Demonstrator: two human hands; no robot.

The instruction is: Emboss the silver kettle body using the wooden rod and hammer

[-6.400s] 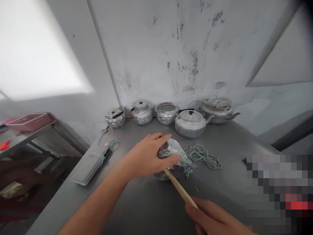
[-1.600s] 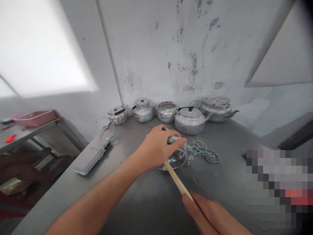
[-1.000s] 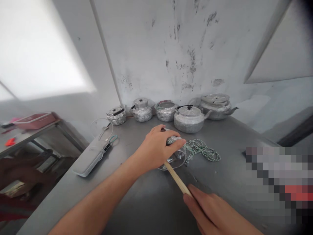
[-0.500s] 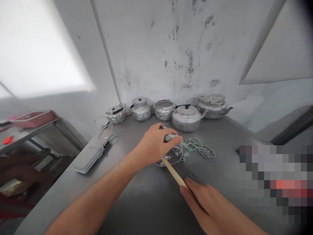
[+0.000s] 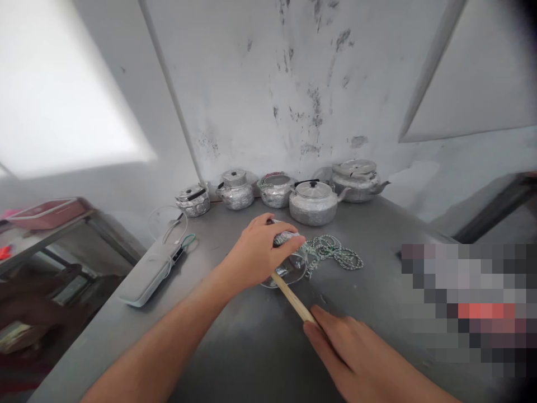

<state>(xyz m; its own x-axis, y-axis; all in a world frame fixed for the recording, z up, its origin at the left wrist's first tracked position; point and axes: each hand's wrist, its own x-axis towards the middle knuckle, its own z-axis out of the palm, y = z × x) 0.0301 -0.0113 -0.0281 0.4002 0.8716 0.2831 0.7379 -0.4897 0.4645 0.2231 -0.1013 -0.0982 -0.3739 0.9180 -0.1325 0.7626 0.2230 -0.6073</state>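
My right hand (image 5: pixel 342 347) is closed around the lower part of a pale wooden stick (image 5: pixel 293 299), which slants up toward my left hand (image 5: pixel 262 246). That hand curls over the stick's far end, where a green-and-white cord (image 5: pixel 282 239) shows between thumb and fingers. What sits under the palm is mostly hidden. Beneath it, a round, shiny, glass-like rim (image 5: pixel 300 271) rests at table level. Loose loops of the same cord (image 5: pixel 333 252) lie on the table just to the right.
Several dented silver kettles and pots stand along the wall, the nearest a lidded kettle (image 5: pixel 313 207). A grey case (image 5: pixel 146 285) with cables lies on the grey table (image 5: pixel 239 358) at left. Beyond it, a pink tray (image 5: pixel 50 215) is on another table. A blurred-out patch covers the right.
My view has turned slightly right, so everything sits a little further left. Both hands keep the same hold, and the stick hardly moves relative to the table.
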